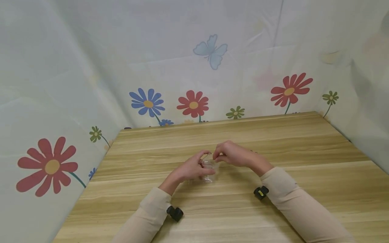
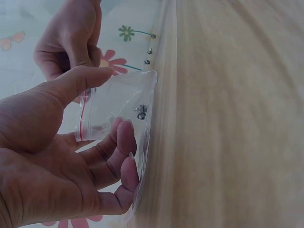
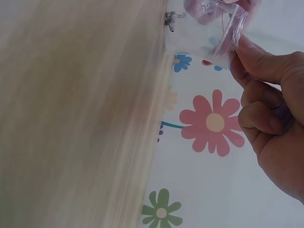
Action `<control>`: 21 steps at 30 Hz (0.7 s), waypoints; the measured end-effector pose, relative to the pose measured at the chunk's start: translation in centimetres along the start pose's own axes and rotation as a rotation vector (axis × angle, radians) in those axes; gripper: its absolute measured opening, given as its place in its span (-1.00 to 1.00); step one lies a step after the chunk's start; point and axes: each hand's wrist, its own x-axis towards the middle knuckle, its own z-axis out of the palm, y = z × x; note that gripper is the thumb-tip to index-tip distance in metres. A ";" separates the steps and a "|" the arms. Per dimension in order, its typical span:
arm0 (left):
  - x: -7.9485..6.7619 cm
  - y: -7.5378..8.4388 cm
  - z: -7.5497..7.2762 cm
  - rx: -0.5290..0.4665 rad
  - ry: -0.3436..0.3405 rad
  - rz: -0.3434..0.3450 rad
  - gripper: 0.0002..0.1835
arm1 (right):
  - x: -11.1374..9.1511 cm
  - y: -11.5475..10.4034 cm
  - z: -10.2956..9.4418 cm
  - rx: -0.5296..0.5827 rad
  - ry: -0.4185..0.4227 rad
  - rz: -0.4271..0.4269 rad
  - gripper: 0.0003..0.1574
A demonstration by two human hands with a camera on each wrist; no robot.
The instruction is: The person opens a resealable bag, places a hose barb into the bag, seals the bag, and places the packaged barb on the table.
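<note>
Over the middle of the table, my left hand (image 1: 189,168) holds a small clear zip bag (image 2: 121,95) between thumb and fingers. A red line runs along the bag's zip edge. Inside, near the bottom, lie a few small metal screws (image 2: 141,113), which also show through the plastic in the right wrist view. My right hand (image 1: 233,154) pinches the corner of the bag's zip edge between thumb and index finger, its other fingers curled in. In the right wrist view, the left fingers appear behind the bag (image 3: 192,40).
Several small metal pieces (image 2: 150,51) lie on the wooden table (image 1: 258,216) beyond the bag, near the right hand. A white cloth (image 1: 170,60) printed with flowers and a butterfly hangs around the table's back and sides. Each sleeve carries a small black wrist device (image 1: 175,213).
</note>
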 end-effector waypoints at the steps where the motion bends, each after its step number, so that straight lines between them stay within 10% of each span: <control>1: 0.0 0.0 0.0 -0.002 -0.001 -0.001 -0.10 | 0.0 -0.1 0.0 -0.001 -0.001 -0.004 -0.93; 21: 0.0 0.0 0.0 0.008 0.004 -0.003 -0.09 | -0.2 -0.3 -0.5 -0.003 0.015 -0.037 -0.93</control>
